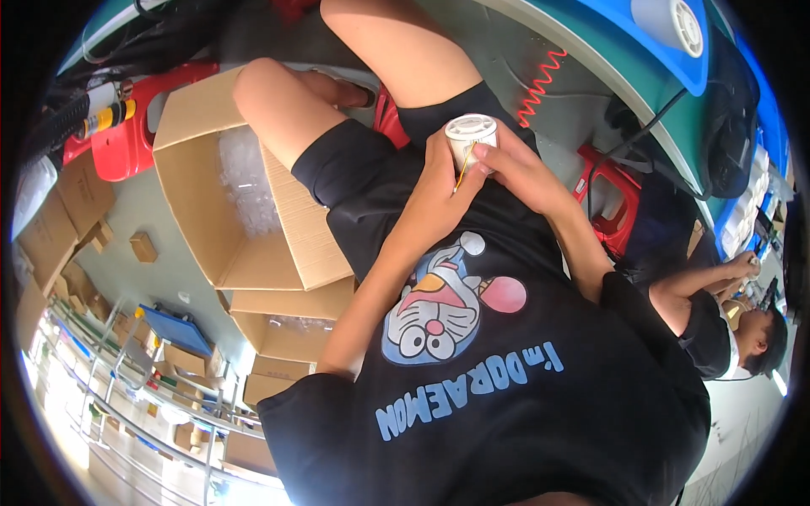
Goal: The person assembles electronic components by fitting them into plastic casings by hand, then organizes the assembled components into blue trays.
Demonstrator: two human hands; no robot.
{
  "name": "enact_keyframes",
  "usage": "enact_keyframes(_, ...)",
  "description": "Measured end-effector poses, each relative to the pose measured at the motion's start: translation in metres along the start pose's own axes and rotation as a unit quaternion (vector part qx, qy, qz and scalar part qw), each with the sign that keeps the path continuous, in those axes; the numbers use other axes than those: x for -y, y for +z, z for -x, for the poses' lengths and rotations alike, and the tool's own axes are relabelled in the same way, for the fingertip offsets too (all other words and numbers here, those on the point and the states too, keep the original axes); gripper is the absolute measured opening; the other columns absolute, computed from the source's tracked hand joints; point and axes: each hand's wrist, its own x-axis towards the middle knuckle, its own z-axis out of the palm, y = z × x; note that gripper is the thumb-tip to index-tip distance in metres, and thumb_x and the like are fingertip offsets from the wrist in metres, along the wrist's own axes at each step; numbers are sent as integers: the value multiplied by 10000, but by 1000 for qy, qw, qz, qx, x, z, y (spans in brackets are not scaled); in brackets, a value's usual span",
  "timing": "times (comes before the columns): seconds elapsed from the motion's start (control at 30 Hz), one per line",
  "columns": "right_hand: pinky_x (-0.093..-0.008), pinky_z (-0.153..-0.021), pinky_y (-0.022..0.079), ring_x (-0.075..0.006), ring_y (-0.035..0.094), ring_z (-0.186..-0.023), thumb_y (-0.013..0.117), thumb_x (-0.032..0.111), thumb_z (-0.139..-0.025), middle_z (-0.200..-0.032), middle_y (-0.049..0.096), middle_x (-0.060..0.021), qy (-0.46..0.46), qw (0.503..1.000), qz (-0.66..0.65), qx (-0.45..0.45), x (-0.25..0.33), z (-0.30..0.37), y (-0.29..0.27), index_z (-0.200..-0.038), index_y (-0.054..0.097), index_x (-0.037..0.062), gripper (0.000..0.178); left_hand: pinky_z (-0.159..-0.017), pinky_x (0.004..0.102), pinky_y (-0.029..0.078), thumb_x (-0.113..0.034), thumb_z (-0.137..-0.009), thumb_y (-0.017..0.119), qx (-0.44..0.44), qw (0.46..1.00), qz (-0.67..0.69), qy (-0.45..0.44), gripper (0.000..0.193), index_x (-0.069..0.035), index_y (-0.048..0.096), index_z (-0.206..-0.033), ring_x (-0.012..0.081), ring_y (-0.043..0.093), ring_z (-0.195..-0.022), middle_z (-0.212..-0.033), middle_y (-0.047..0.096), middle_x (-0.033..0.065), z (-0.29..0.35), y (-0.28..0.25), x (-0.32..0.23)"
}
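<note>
A short white plastic cylinder (470, 128), like a spool with a ringed, slotted top, stands upright above my lap. Both my hands are wrapped round it. My left hand (434, 187) closes on its left side, and my right hand (521, 171) grips its right side, with the thumb across the front. Down that front runs a thin yellow strand (461, 170), passing by the thumbs. Most of the cylinder's lower part is hidden by my fingers.
An open cardboard box (198, 198) holding clear plastic pieces stands left of my legs. At upper right, a similar white spool (677, 27) lies in a blue tray (613, 18). A red coiled hose (540, 88) hangs ahead. Another person (717, 325) works at right.
</note>
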Motion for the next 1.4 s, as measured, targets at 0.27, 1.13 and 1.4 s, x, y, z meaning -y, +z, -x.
enact_keyframes(0.27, -267, -965, 395, -113, 484, -1091, 512, 250, -1004, -1200, 536, -60, -17, 996, 79, -45, -2, -10, 5, -1355, 403, -19, 455, -1042, 370, 375, -170, -978, 518, -77, 996, 34, 1, 537, 79, 277, -1388, 341, 461, -1234, -1313, 396, 252, -3, 12, 5)
enact_keyframes(1.13, -250, -923, 400, -83, 475, -1026, 455, 297, -1036, -1134, 542, -28, -32, 997, -27, -61, -18, -21, -4, -1289, 464, 20, 375, -1091, 400, 307, -257, -1023, 432, -54, 997, 48, -33, 585, 98, 204, -1428, 368, 396, -1297, -1355, 349, 278, -18, 8, 3)
enact_keyframes(1.4, -264, -952, 391, -103, 476, -1040, 458, 291, -1041, -1117, 540, -41, -46, 996, 12, -74, -26, -21, 3, -1260, 475, -5, 369, -1066, 402, 330, -273, -1026, 425, -112, 992, 43, -36, 573, 107, 222, -1404, 353, 431, -1213, -1292, 367, 265, -13, 21, 10)
